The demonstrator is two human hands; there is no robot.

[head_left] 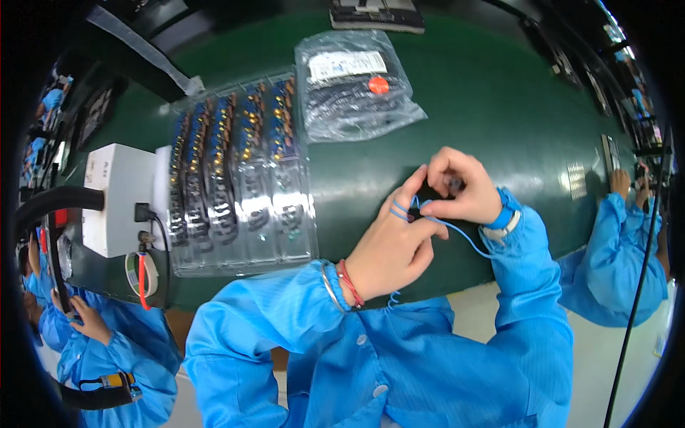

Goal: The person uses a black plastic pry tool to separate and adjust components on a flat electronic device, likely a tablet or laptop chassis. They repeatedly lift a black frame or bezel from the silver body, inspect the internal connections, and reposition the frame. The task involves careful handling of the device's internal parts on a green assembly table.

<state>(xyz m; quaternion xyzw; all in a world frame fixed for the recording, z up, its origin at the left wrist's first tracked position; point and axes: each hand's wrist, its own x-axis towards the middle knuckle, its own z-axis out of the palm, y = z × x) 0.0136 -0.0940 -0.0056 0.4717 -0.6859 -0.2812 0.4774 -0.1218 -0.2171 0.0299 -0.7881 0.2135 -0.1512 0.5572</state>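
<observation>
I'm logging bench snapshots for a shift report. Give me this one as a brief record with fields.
Left hand: blue cord looped around a finger; grip unclear
Right hand: curled around small dark part
Cord: runs from the hands toward blue wristband
Left of hands: clear tray with rows of blue-and-gold parts; white box beside it
Beyond hands: clear bag with orange sticker
Neighbours: left co-worker, right co-worker, both in blue

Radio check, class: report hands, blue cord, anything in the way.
Left hand: blue cord across index finger. Right hand: curled around small dark part. Possible snag: trailing cord.
</observation>
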